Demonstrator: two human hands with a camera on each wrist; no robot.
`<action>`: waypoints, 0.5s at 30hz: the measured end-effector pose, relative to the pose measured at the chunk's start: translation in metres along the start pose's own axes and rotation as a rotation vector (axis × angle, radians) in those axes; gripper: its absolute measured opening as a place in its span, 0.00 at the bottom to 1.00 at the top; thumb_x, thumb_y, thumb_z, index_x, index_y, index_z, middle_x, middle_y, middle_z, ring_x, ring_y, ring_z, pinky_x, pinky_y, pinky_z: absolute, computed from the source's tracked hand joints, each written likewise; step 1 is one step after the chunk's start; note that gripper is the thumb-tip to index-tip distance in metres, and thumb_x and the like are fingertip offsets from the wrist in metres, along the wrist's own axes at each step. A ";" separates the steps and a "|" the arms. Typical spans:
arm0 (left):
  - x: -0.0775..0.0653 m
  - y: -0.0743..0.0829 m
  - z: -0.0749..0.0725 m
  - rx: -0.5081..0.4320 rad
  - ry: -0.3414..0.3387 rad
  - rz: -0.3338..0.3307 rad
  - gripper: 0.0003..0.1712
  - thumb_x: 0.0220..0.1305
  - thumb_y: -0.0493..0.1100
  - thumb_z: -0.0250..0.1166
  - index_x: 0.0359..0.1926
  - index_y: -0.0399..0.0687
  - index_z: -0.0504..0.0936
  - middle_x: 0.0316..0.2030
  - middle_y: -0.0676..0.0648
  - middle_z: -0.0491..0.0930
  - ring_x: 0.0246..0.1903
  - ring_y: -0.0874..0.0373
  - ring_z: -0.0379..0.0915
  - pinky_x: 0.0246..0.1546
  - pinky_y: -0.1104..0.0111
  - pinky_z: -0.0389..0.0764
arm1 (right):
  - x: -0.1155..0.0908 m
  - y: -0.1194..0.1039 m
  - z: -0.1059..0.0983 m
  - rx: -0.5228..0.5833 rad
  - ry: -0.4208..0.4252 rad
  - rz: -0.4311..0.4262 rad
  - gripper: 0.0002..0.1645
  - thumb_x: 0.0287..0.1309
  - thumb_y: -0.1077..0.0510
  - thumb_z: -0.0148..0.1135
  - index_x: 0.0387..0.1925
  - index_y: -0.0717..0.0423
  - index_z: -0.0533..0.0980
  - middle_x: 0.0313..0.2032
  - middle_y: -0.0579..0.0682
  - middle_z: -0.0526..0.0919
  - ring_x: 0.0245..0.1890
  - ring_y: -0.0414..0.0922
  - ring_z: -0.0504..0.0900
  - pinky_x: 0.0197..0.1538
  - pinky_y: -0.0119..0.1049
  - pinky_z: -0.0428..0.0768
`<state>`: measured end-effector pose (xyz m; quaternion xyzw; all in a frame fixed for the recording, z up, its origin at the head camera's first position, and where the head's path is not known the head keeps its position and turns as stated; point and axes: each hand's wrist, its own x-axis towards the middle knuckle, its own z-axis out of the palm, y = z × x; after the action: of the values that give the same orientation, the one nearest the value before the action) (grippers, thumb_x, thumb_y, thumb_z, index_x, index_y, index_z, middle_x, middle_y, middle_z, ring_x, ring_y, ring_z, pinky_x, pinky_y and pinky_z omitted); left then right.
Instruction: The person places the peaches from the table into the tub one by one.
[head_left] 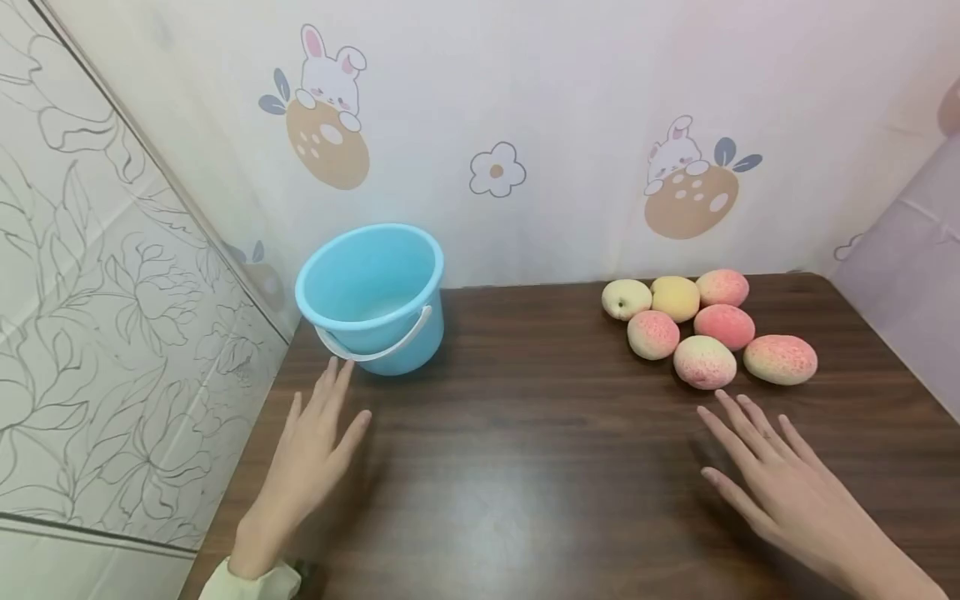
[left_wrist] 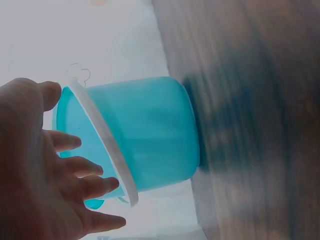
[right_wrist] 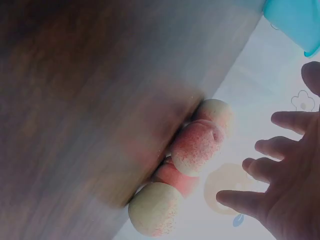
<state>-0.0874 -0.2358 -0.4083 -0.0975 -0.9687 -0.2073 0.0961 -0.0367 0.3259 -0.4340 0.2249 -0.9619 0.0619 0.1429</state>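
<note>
A light blue plastic bucket (head_left: 405, 342) with a white handle (head_left: 386, 352) stands upright at the back left of the table. My left hand (head_left: 307, 458) hovers in front of it with fingers spread, holding nothing; the left wrist view shows the bucket (left_wrist: 145, 130) just beyond the fingers. Toward the back right lies a cluster of several peaches (head_left: 705, 362), pink, yellow and pale green. My right hand (head_left: 787, 492) is over the table in front of them, fingers extended and nothing held. In the right wrist view some of the peaches (right_wrist: 195, 147) show past the fingertips.
The dark wooden table (head_left: 510, 450) meets a pale wall (head_left: 570, 83) with rabbit and flower prints along its back edge. A white panel (head_left: 97, 292) with line-drawn flowers borders the left side. A pale lilac surface (head_left: 907, 267) rises at the right.
</note>
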 end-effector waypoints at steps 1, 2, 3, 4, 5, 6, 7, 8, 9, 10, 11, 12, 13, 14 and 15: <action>0.001 0.000 -0.002 -0.014 0.020 0.002 0.41 0.80 0.59 0.53 0.84 0.51 0.51 0.82 0.37 0.51 0.78 0.33 0.56 0.76 0.29 0.53 | 0.001 0.000 0.000 0.001 0.008 -0.005 0.48 0.67 0.44 0.67 0.82 0.50 0.57 0.82 0.58 0.56 0.84 0.38 0.33 0.86 0.46 0.28; 0.002 0.000 -0.003 -0.029 0.043 0.005 0.40 0.80 0.57 0.54 0.84 0.51 0.52 0.81 0.37 0.54 0.77 0.33 0.59 0.75 0.30 0.57 | 0.001 0.001 0.000 0.005 0.020 -0.011 0.48 0.67 0.44 0.67 0.81 0.50 0.58 0.82 0.57 0.56 0.84 0.37 0.34 0.87 0.45 0.29; 0.004 0.000 -0.005 -0.044 0.062 0.002 0.39 0.80 0.56 0.54 0.83 0.50 0.53 0.81 0.37 0.55 0.76 0.34 0.61 0.74 0.31 0.60 | 0.002 0.001 0.001 0.010 0.036 -0.019 0.46 0.68 0.44 0.66 0.81 0.49 0.59 0.82 0.57 0.57 0.84 0.36 0.35 0.87 0.43 0.30; 0.005 0.000 -0.007 -0.066 0.083 -0.002 0.38 0.80 0.54 0.54 0.83 0.50 0.55 0.80 0.38 0.57 0.75 0.34 0.62 0.73 0.32 0.62 | 0.003 0.002 0.001 0.015 0.055 -0.030 0.45 0.69 0.43 0.65 0.80 0.50 0.61 0.81 0.57 0.58 0.84 0.35 0.36 0.87 0.41 0.31; 0.006 0.000 -0.008 -0.091 0.104 -0.010 0.37 0.80 0.53 0.55 0.83 0.51 0.56 0.80 0.38 0.60 0.74 0.34 0.65 0.72 0.33 0.65 | 0.004 0.002 0.001 0.022 0.074 -0.041 0.43 0.70 0.42 0.63 0.79 0.50 0.62 0.80 0.57 0.60 0.84 0.33 0.38 0.87 0.40 0.32; 0.007 0.000 -0.010 -0.119 0.126 -0.020 0.36 0.80 0.52 0.55 0.82 0.51 0.58 0.78 0.38 0.64 0.73 0.34 0.67 0.71 0.33 0.67 | 0.005 0.003 0.000 0.029 0.094 -0.053 0.41 0.72 0.41 0.61 0.78 0.51 0.64 0.79 0.57 0.63 0.83 0.31 0.39 0.87 0.38 0.34; 0.009 0.000 -0.011 -0.156 0.144 -0.033 0.35 0.80 0.51 0.55 0.81 0.52 0.59 0.77 0.38 0.66 0.71 0.34 0.69 0.70 0.33 0.69 | 0.007 0.004 0.000 0.035 0.116 -0.064 0.39 0.74 0.39 0.57 0.77 0.52 0.66 0.78 0.58 0.66 0.83 0.30 0.41 0.87 0.37 0.35; 0.011 -0.001 -0.013 -0.195 0.162 -0.046 0.34 0.80 0.51 0.55 0.81 0.51 0.61 0.75 0.39 0.69 0.70 0.35 0.71 0.69 0.34 0.71 | 0.009 0.005 -0.001 0.040 0.136 -0.075 0.38 0.75 0.37 0.54 0.76 0.52 0.67 0.76 0.58 0.68 0.82 0.28 0.43 0.87 0.36 0.37; 0.013 -0.001 -0.015 -0.240 0.173 -0.063 0.33 0.81 0.50 0.55 0.80 0.52 0.62 0.74 0.39 0.71 0.69 0.36 0.73 0.69 0.35 0.72 | 0.011 0.006 -0.002 0.045 0.155 -0.084 0.38 0.76 0.36 0.51 0.75 0.52 0.69 0.75 0.58 0.70 0.82 0.27 0.44 0.87 0.35 0.38; 0.015 -0.001 -0.016 -0.286 0.184 -0.078 0.31 0.81 0.50 0.54 0.80 0.51 0.63 0.73 0.40 0.72 0.67 0.37 0.74 0.68 0.37 0.73 | 0.012 0.007 -0.003 0.048 0.169 -0.089 0.38 0.77 0.35 0.49 0.75 0.53 0.69 0.74 0.58 0.72 0.81 0.26 0.45 0.87 0.34 0.39; 0.018 -0.001 -0.018 -0.334 0.190 -0.092 0.31 0.81 0.50 0.54 0.79 0.51 0.64 0.72 0.40 0.74 0.66 0.39 0.76 0.68 0.39 0.74 | 0.014 0.008 -0.004 0.051 0.179 -0.091 0.38 0.77 0.34 0.47 0.74 0.53 0.70 0.72 0.58 0.73 0.80 0.25 0.46 0.87 0.34 0.40; 0.020 -0.001 -0.020 -0.377 0.191 -0.106 0.30 0.82 0.50 0.53 0.79 0.52 0.64 0.71 0.41 0.74 0.66 0.41 0.76 0.69 0.42 0.75 | 0.015 0.008 -0.005 0.054 0.187 -0.090 0.37 0.77 0.34 0.46 0.74 0.53 0.70 0.72 0.58 0.74 0.80 0.24 0.47 0.87 0.34 0.41; 0.023 -0.001 -0.022 -0.417 0.189 -0.119 0.30 0.82 0.50 0.52 0.79 0.52 0.64 0.72 0.42 0.74 0.66 0.44 0.77 0.70 0.49 0.77 | 0.016 0.009 -0.006 0.057 0.190 -0.089 0.37 0.77 0.35 0.47 0.74 0.53 0.70 0.72 0.57 0.75 0.80 0.23 0.47 0.86 0.33 0.41; 0.026 0.000 -0.023 -0.457 0.184 -0.133 0.30 0.83 0.51 0.51 0.79 0.53 0.63 0.71 0.42 0.74 0.65 0.47 0.77 0.69 0.56 0.78 | 0.018 0.009 -0.007 0.060 0.194 -0.087 0.36 0.77 0.37 0.49 0.74 0.53 0.71 0.71 0.58 0.76 0.79 0.22 0.46 0.86 0.33 0.42; 0.028 0.000 -0.025 -0.502 0.181 -0.150 0.29 0.83 0.51 0.51 0.79 0.53 0.63 0.71 0.42 0.75 0.64 0.50 0.78 0.67 0.62 0.80 | 0.018 0.010 -0.008 0.062 0.196 -0.084 0.35 0.76 0.38 0.51 0.74 0.53 0.71 0.70 0.58 0.77 0.79 0.22 0.46 0.86 0.33 0.42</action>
<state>-0.1110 -0.2421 -0.3798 -0.0276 -0.8790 -0.4551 0.1394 -0.0551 0.3283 -0.4217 0.2623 -0.9306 0.1074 0.2315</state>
